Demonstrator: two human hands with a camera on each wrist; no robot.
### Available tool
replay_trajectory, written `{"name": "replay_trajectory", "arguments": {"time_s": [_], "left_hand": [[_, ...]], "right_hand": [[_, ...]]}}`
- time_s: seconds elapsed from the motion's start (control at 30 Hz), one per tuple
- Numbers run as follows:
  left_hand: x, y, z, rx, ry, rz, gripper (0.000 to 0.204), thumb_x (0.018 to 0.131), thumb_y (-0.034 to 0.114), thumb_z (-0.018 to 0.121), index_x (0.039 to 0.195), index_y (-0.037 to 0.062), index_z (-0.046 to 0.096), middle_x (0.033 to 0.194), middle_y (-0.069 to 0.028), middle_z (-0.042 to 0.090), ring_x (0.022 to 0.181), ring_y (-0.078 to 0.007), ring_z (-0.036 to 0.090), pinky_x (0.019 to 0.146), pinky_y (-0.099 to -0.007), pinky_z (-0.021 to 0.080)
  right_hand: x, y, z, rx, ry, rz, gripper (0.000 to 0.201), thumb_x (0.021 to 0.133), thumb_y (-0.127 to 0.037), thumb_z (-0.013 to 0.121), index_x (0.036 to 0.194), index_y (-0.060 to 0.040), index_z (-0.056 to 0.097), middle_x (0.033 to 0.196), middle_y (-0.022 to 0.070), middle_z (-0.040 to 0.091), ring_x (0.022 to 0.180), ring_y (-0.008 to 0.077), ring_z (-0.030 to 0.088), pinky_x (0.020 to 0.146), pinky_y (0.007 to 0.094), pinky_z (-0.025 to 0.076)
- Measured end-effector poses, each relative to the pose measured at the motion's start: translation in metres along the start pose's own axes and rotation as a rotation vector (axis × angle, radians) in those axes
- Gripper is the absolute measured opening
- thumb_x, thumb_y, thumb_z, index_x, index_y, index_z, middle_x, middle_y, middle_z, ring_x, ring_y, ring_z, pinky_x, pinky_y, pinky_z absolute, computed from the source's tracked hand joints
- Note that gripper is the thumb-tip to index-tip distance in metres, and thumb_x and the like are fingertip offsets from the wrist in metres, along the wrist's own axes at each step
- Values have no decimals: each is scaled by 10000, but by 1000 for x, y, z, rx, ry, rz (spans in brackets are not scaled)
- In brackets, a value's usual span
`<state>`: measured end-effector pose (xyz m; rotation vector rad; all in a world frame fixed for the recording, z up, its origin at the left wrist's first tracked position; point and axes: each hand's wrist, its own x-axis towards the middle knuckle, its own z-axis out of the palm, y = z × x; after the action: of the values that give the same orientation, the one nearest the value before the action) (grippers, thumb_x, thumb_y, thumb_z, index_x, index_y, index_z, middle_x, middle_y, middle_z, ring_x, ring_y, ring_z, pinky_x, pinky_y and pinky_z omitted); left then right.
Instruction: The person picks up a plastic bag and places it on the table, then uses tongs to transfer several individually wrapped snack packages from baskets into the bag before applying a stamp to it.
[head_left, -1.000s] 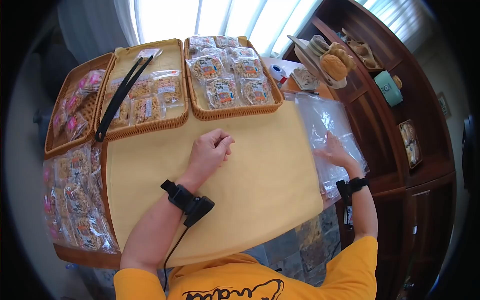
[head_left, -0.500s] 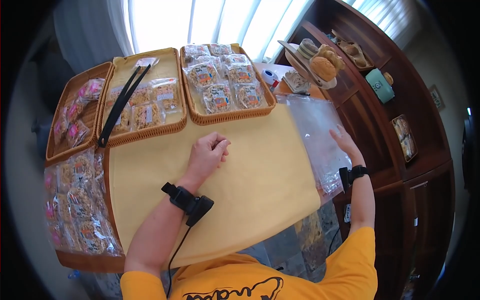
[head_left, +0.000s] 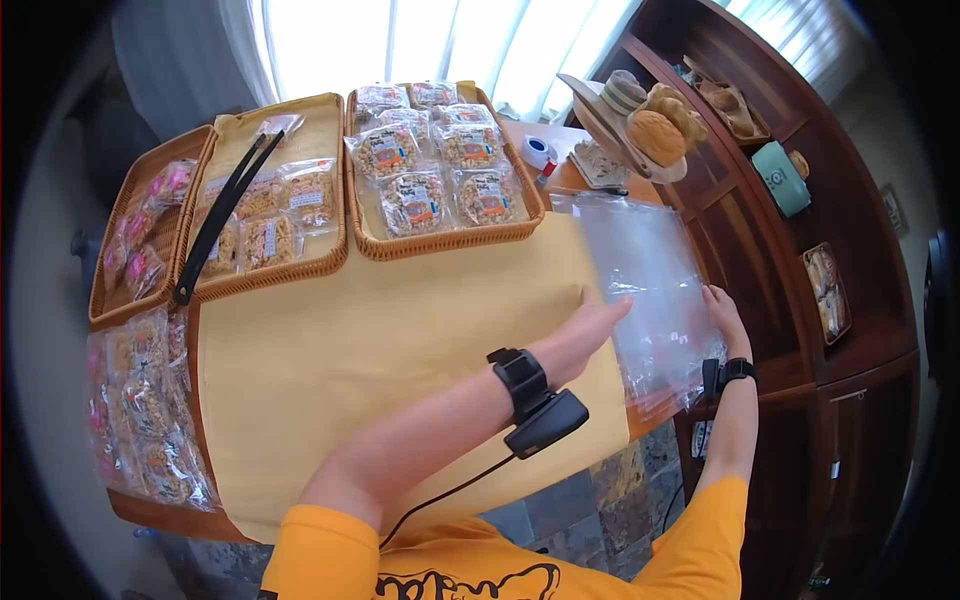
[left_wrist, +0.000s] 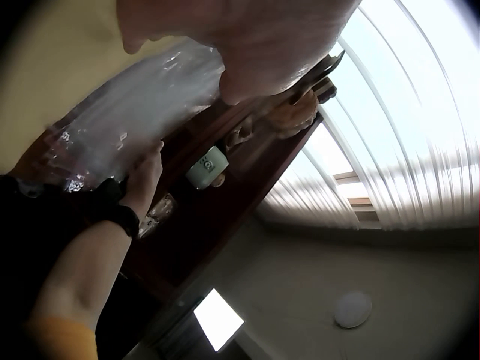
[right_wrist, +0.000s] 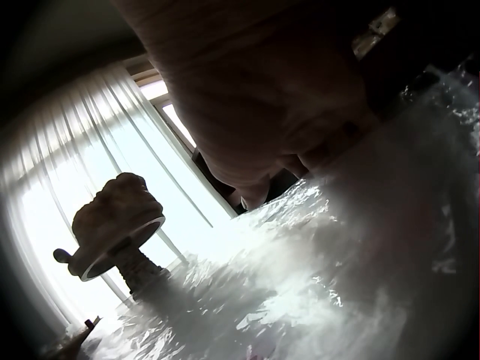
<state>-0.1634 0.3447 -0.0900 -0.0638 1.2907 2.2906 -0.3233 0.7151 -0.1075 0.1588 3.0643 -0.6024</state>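
Note:
A stack of clear plastic bags [head_left: 650,270] lies at the table's right side. My left hand [head_left: 585,330] is at the stack's left edge, fingers stretched toward it and thumb raised, with nothing in its grasp. In the left wrist view that left hand [left_wrist: 255,37] looms large in front of the bags [left_wrist: 142,112]. At the opposite, right edge is my right hand [head_left: 728,315], its fingertips touching the border of the bags. The right wrist view has the right hand [right_wrist: 262,105] dark and close above the shiny plastic [right_wrist: 300,277], its fingertips at the edge.
Wicker baskets [head_left: 440,245] with packaged snacks stand at the back; black tongs [head_left: 230,220] lie across one. More packs [head_left: 150,400] line the left side. Behind the bags are a tape roll [head_left: 538,152] and a stand with bread [head_left: 657,137]. A wooden shelf [head_left: 760,300] rises at right.
My left hand has moved right from the middle of the cloth, its loose fist unfolding, to the bags. The right hand has shifted from on top of the bags to their right edge.

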Motion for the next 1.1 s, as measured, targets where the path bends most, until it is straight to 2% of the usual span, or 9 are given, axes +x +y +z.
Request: {"name": "replay_trajectory", "arguments": {"time_s": [0.23, 0.3, 0.5, 0.6, 0.73, 0.8, 0.87, 1.0, 1.1], "left_hand": [[68, -20, 19, 60, 20, 135, 900, 978, 452, 490, 1496, -53, -44, 1576, -246, 78, 1477, -312, 72, 1193, -401, 122], [62, -18, 30, 447, 335, 120, 875, 969, 434, 498, 1499, -61, 7, 1570, -256, 93, 1477, -331, 78, 1195, -402, 127], [66, -36, 35, 405, 275, 143, 806, 962, 428, 502, 1479, -80, 151, 1537, -278, 174, 1456, -365, 154, 1184, -415, 178], [59, -39, 16, 435, 215, 231, 877, 922, 447, 530, 1478, -97, 125, 1529, -346, 128, 1456, -426, 111, 1192, -419, 146], [29, -33, -16, 471, 423, 252, 782, 918, 430, 545, 1433, -94, 276, 1506, -348, 199, 1433, -412, 202, 1172, -425, 205], [24, -34, -46, 601, 559, 313, 594, 936, 384, 563, 1310, -68, 470, 1297, -250, 525, 1238, -361, 490, 1048, -437, 390], [-3, -18, -67, 525, 549, 241, 533, 936, 372, 560, 1245, -62, 522, 1166, -213, 585, 1106, -327, 563, 957, -432, 454], [-59, 28, -97, 400, 581, 100, 389, 924, 329, 580, 1059, -34, 619, 849, -107, 637, 735, -205, 641, 648, -373, 557], [-109, 66, -133, 399, 638, 310, 313, 886, 249, 607, 992, -44, 634, 805, -85, 619, 628, -156, 606, 496, -294, 524]], "right_hand": [[-28, -29, -13, 177, -77, -54, 440, 1004, -328, 494, 1245, 29, 582, 1143, 111, 661, 1076, 183, 591, 947, 311, 440], [-23, -26, -13, 205, -73, -75, 426, 1003, -318, 491, 1235, 25, 593, 1137, 127, 667, 1069, 194, 599, 938, 314, 443], [-9, -13, -9, 248, -119, -63, 446, 995, -340, 499, 1212, 35, 603, 1137, 150, 669, 1077, 229, 612, 933, 328, 449], [1, -3, -8, -59, 103, -183, 451, 983, -344, 538, 1180, 58, 598, 1089, 156, 677, 1020, 226, 628, 886, 321, 471], [-44, -80, -20, -194, 207, -279, 373, 935, -294, 596, 1122, 24, 646, 1088, 209, 673, 1045, 332, 642, 889, 388, 490], [-63, -118, -17, -207, 227, -424, 335, 923, -275, 607, 1082, 14, 665, 1037, 206, 682, 994, 338, 650, 861, 397, 495], [-81, -168, -2, -192, 229, -606, 299, 911, -256, 617, 1041, 5, 684, 987, 203, 692, 944, 344, 658, 833, 406, 499], [-133, -266, 30, 29, -46, -701, 265, 908, -216, 618, 879, 40, 682, 728, 174, 670, 693, 248, 685, 634, 347, 505], [-165, -321, 72, 105, -409, -793, 245, 903, -189, 624, 866, 48, 673, 732, 155, 679, 609, 181, 657, 590, 302, 503]]}}
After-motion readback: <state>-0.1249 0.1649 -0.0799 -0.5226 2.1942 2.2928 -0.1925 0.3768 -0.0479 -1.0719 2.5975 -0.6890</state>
